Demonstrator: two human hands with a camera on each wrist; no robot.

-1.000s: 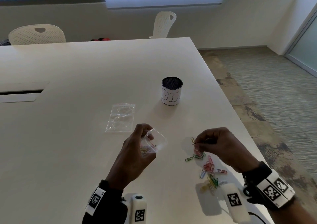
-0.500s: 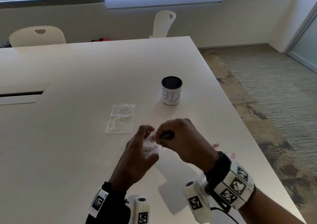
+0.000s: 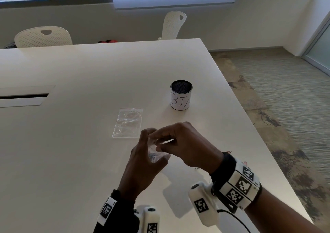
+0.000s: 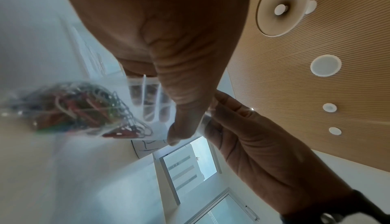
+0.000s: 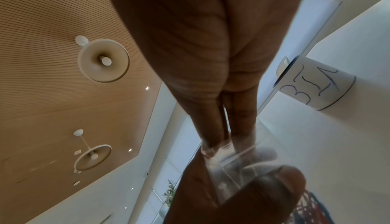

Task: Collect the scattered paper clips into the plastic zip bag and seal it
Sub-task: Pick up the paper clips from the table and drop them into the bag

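My left hand (image 3: 149, 144) holds a small clear zip bag (image 3: 158, 157) above the table, thumb on one side and fingers on the other. In the left wrist view a tangle of coloured paper clips (image 4: 80, 109) fills the bottom of the bag (image 4: 147, 92). My right hand (image 3: 157, 141) is at the bag's mouth, and its thumb and forefinger (image 5: 223, 144) pinch the plastic rim. No clip shows between those fingers. My right forearm hides the loose clips that lay on the table to the right.
A second, flat zip bag (image 3: 128, 123) lies on the white table (image 3: 71, 152) just beyond my hands. Farther right stands a cup labelled BIN (image 3: 180, 95). The table edge runs close on the right. Two white chairs (image 3: 42, 36) stand at the far side.
My right hand left the clip pile on the right and moved left to the bag's mouth. It now pinches the rim. The left hand kept hold of the bag.
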